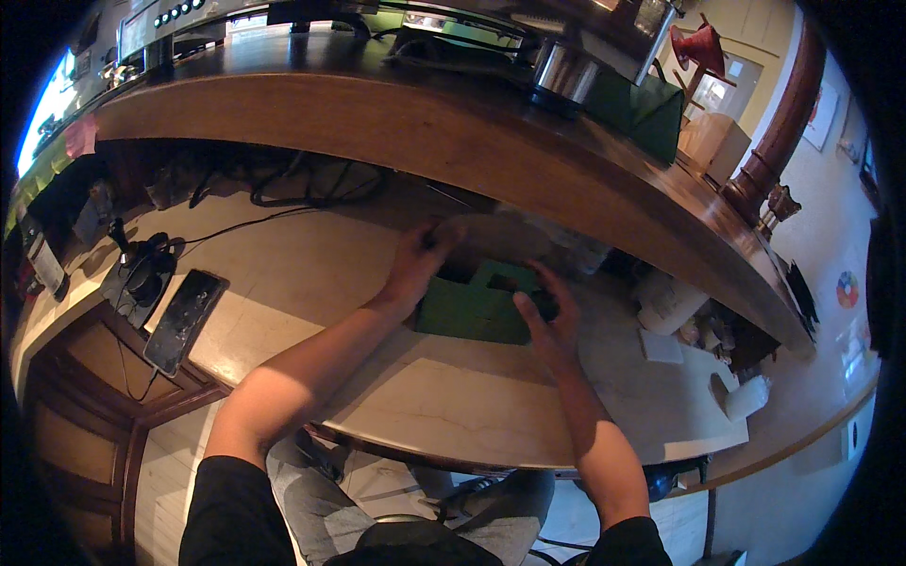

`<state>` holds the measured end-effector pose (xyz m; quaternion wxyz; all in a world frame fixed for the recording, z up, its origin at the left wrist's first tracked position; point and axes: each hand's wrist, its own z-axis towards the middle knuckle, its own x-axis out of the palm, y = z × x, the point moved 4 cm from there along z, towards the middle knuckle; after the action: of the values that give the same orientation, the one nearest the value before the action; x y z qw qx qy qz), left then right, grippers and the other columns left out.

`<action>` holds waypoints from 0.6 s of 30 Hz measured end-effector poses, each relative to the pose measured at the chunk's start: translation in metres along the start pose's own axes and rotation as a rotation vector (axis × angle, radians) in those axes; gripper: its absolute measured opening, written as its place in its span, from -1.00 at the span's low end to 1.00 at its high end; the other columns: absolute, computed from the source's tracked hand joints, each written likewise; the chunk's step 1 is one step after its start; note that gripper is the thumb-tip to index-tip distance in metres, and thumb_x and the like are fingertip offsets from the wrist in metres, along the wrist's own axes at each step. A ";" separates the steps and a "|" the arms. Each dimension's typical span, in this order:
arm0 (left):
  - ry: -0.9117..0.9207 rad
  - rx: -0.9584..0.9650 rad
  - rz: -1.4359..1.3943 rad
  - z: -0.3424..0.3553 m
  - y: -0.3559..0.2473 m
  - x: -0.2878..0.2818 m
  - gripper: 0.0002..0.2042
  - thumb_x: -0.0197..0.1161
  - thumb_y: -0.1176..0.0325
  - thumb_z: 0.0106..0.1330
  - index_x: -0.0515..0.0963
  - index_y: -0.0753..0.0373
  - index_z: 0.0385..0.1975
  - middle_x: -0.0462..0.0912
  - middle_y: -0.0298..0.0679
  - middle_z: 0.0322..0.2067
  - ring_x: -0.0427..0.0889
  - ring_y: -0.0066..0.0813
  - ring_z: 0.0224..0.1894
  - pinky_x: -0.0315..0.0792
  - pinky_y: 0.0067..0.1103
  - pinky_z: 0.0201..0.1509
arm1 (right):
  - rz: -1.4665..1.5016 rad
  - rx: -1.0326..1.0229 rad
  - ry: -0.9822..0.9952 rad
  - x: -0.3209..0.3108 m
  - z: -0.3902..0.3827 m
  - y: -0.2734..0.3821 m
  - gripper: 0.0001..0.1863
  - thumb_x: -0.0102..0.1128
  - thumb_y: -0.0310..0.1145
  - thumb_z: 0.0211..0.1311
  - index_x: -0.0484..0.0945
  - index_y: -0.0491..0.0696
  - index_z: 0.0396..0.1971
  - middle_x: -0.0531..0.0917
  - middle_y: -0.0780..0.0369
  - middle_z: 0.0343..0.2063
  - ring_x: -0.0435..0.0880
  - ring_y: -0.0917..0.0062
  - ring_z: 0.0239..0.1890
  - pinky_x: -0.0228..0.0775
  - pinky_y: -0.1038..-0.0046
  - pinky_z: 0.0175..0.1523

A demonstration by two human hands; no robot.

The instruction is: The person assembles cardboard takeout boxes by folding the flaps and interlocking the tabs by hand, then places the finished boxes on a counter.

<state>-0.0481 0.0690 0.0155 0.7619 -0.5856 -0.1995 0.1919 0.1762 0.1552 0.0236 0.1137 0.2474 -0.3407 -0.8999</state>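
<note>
A green box with a cut-out handle point(467, 311) stands on the pale under-counter shelf point(368, 368), beneath the wooden counter. My right hand point(552, 311) grips its right side, thumb on the front and fingers round the top corner. My left hand point(425, 259) is at the box's back left, its fingers curled and blurred by a dim brownish shape point(495, 233) behind the box; what exactly they hold I cannot make out.
A phone point(184, 321) and dark devices with cables point(142, 278) lie at the left. White containers point(670, 297) sit at the right. On the counter above point(406, 123) are a steel pot point(562, 80), a green bag point(632, 118) and a wooden post point(764, 160).
</note>
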 end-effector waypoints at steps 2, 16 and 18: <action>-0.026 0.037 -0.025 -0.001 0.000 0.000 -0.20 0.43 -0.09 0.26 0.42 0.44 0.31 0.60 -0.04 0.09 0.56 -0.23 0.15 0.43 -0.45 0.24 | 0.000 -0.005 -0.017 0.002 0.000 -0.001 -0.45 0.45 -0.21 0.27 0.58 -0.06 0.22 0.71 0.16 -0.02 0.64 0.45 0.06 0.42 0.41 0.22; -0.001 0.132 -0.031 0.008 0.017 0.019 -0.38 0.48 -0.01 0.26 0.56 0.39 0.12 0.71 -0.12 -0.10 0.66 -0.40 -0.10 0.55 -0.48 0.02 | -0.006 0.072 -0.045 -0.012 0.007 -0.017 -0.58 0.25 -0.18 0.42 0.64 -0.07 0.17 0.72 0.13 0.05 0.63 0.40 0.14 0.35 0.36 0.32; -0.045 0.187 0.068 0.012 0.024 0.005 -0.28 0.49 0.01 0.25 0.46 0.39 0.27 0.68 -0.07 0.02 0.66 -0.33 0.00 0.54 -0.44 0.10 | -0.092 0.132 -0.052 -0.002 0.006 -0.004 -0.61 0.20 -0.17 0.46 0.66 -0.07 0.14 0.73 0.13 0.06 0.62 0.37 0.15 0.33 0.35 0.34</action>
<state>-0.0515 0.0871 -0.0042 0.8016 -0.5139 -0.1779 0.2484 0.1748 0.1628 0.0258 0.0467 0.2465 -0.3904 -0.8858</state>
